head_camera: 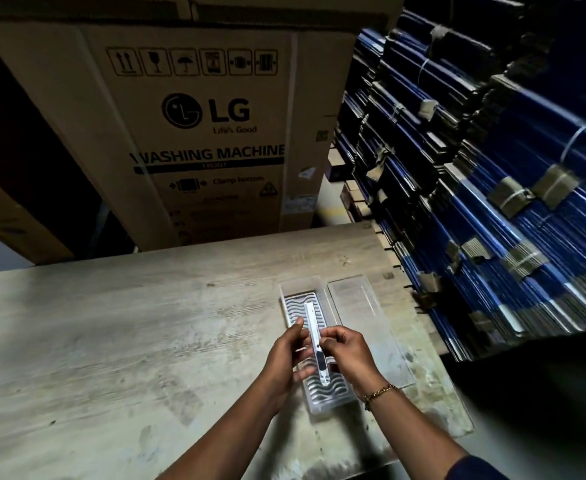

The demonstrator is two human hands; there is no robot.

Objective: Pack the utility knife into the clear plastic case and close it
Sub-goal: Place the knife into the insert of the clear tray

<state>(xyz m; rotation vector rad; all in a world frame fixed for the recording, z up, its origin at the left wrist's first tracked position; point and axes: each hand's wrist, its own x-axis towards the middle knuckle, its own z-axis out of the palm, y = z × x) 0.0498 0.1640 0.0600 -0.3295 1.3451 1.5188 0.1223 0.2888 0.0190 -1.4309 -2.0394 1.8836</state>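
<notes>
1. The utility knife (316, 344) is held lengthwise over the open case (310, 341), its far end pointing away from the person and its near end over the case's nearer half.
2. The left hand (286, 362) is closed around the knife from the left, thumb up along its side and fingers curled beneath it.
3. The right hand (348, 355) pinches the knife near its middle from the right — thumb and fingertips pressed against the narrow body. A gold bracelet (378, 393) sits on that wrist.
4. The case is clear plastic with a wavy ribbed floor, and it lies on the worn wooden table (111, 341). Whether the knife touches that floor I cannot tell.
5. The clear lid (364, 320) lies flat on the table just beside the case, on its right, long edges side by side.
6. Behind the table stands a big cardboard box (194, 126) marked LG and "Washing Machine".
7. Off to the right — bundles of flat blue sheets (492, 202), strapped and stacked high.
</notes>
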